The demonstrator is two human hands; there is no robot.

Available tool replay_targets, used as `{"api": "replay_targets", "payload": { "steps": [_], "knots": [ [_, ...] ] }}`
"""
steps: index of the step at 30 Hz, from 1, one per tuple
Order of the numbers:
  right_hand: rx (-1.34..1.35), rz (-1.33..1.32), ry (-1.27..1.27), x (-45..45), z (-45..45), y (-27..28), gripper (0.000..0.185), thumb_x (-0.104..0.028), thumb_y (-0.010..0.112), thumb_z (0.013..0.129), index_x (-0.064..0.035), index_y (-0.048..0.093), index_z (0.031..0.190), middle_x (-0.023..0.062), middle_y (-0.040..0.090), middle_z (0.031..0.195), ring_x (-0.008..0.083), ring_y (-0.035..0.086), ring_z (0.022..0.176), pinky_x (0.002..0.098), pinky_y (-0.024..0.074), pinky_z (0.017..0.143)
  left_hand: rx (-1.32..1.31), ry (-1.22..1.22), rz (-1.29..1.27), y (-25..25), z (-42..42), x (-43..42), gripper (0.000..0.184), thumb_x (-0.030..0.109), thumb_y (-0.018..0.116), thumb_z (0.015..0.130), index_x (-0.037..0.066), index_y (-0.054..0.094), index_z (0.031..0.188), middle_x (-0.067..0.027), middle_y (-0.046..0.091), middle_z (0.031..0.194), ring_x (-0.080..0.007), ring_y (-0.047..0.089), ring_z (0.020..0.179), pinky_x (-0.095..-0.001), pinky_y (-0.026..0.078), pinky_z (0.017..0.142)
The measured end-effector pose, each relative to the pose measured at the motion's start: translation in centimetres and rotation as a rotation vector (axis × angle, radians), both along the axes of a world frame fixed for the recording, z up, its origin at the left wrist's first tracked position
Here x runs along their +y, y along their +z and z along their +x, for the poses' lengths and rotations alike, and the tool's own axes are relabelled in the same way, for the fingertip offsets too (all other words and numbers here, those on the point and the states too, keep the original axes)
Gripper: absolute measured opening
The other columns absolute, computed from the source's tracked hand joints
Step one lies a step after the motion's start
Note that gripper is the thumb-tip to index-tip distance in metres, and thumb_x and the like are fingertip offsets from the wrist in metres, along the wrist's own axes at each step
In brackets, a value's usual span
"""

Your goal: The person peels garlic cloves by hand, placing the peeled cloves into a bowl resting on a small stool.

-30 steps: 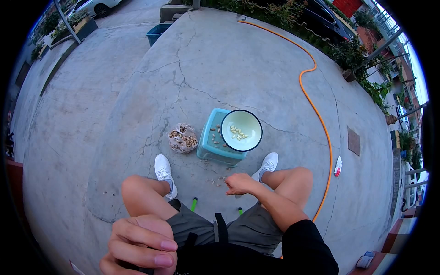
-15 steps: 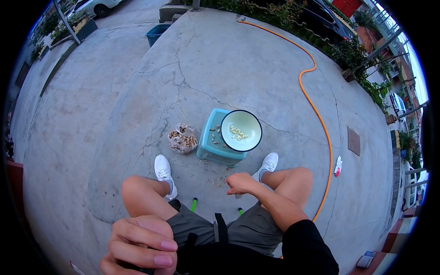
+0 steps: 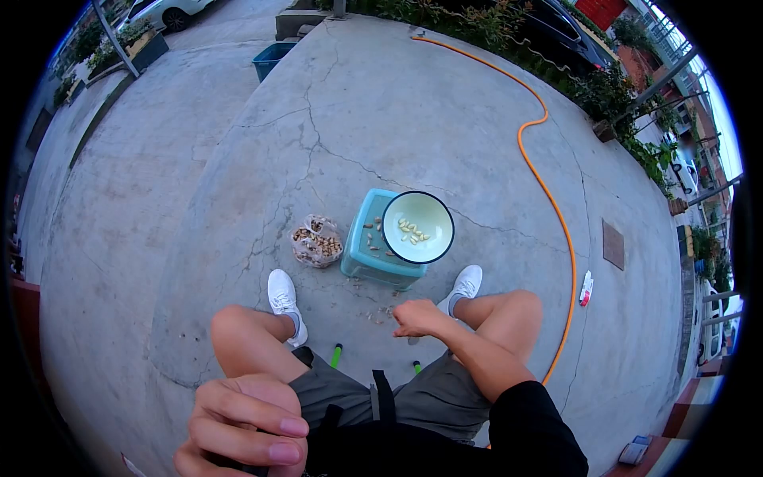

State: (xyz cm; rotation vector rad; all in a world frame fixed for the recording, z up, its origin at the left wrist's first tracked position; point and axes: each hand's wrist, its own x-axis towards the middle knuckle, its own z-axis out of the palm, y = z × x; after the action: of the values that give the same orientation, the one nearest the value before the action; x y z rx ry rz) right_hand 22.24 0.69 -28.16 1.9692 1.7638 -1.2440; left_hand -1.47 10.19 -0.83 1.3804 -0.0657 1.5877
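Observation:
Close to the camera at lower left, my left hand (image 3: pixel 242 425) is curled with its fingers bent inward; whatever it may hold is hidden. My right hand (image 3: pixel 421 319) hangs between the knees, closed, its fingertips hard to see. Beyond it stands a light-blue plastic stool (image 3: pixel 383 274). A white, dark-rimmed bowl (image 3: pixel 433 211) rests on the stool's right part, with several pale, oval kernels (image 3: pixel 411 230) inside. Several brown, nut-like pieces (image 3: pixel 373 247) lie on the stool beside the bowl. Left of the stool, a clear plastic bag (image 3: pixel 318 241) contains many similar brown pieces.
Small brown scraps (image 3: pixel 377 315) are scattered on the cracked concrete floor (image 3: pixel 191 222). An orange hose (image 3: pixel 554 207) curves along the right side. A white-and-red packet (image 3: pixel 586 288) lies past it. A dark teal bin (image 3: pixel 273 60) stands at the far left, and plants (image 3: pixel 469 20) line the back.

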Motion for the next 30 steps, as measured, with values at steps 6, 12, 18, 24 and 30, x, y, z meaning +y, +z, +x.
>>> {"api": "replay_targets", "payload": {
  "steps": [6,12,18,24,30],
  "knots": [
    [-0.007,-0.007,-0.004,0.02,0.02,0.07,0.042,-0.041,0.074,0.08,-0.0017,0.069,0.093,0.0187,0.071,0.095,0.0376,0.068,0.094,0.0476,0.0551,0.075,0.019,-0.009,0.002,-0.11,-0.28,0.13,0.06,0.061,0.029,0.099,0.008,0.054,0.109,-0.0205,0.06,0.087,-0.0352,0.056,0.069,-0.0445,0.049,0.058],
    [-0.012,-0.01,0.0,-0.04,0.13,-0.29,0.042,-0.041,0.074,0.08,-0.0017,0.07,0.093,0.0186,0.071,0.096,0.0375,0.068,0.094,0.0473,0.0553,0.075,0.025,-0.049,-0.009,-0.18,-0.48,0.17,0.063,0.063,0.028,0.098,0.007,0.055,0.11,-0.0212,0.06,0.087,-0.0361,0.057,0.071,-0.0452,0.049,0.059],
    [-0.017,0.008,0.003,-0.13,0.1,-0.1,0.042,-0.041,0.075,0.079,-0.0019,0.07,0.093,0.0189,0.071,0.095,0.0378,0.069,0.093,0.048,0.0554,0.075,-0.01,-0.054,0.011,-0.33,-0.35,0.55,0.065,0.064,0.028,0.098,0.006,0.056,0.108,-0.0217,0.059,0.086,-0.0362,0.056,0.069,-0.0444,0.049,0.058],
    [-0.011,0.008,-0.009,-0.06,0.13,0.14,0.041,-0.04,0.075,0.078,-0.0017,0.07,0.094,0.019,0.071,0.095,0.0378,0.069,0.093,0.0482,0.0554,0.076,-0.012,-0.036,0.006,-0.14,0.0,0.3,0.063,0.062,0.028,0.098,0.006,0.055,0.107,-0.0217,0.059,0.085,-0.036,0.055,0.068,-0.0432,0.049,0.058],
    [-0.01,0.018,-0.014,-0.1,0.12,0.13,0.041,-0.039,0.075,0.078,-0.0008,0.07,0.091,0.0194,0.071,0.094,0.0381,0.069,0.092,0.0481,0.0555,0.075,-0.003,-0.028,-0.001,-0.22,-0.35,0.2,0.062,0.061,0.028,0.099,0.006,0.055,0.107,-0.0216,0.059,0.085,-0.0361,0.056,0.069,-0.0431,0.049,0.058]
  ]
}}
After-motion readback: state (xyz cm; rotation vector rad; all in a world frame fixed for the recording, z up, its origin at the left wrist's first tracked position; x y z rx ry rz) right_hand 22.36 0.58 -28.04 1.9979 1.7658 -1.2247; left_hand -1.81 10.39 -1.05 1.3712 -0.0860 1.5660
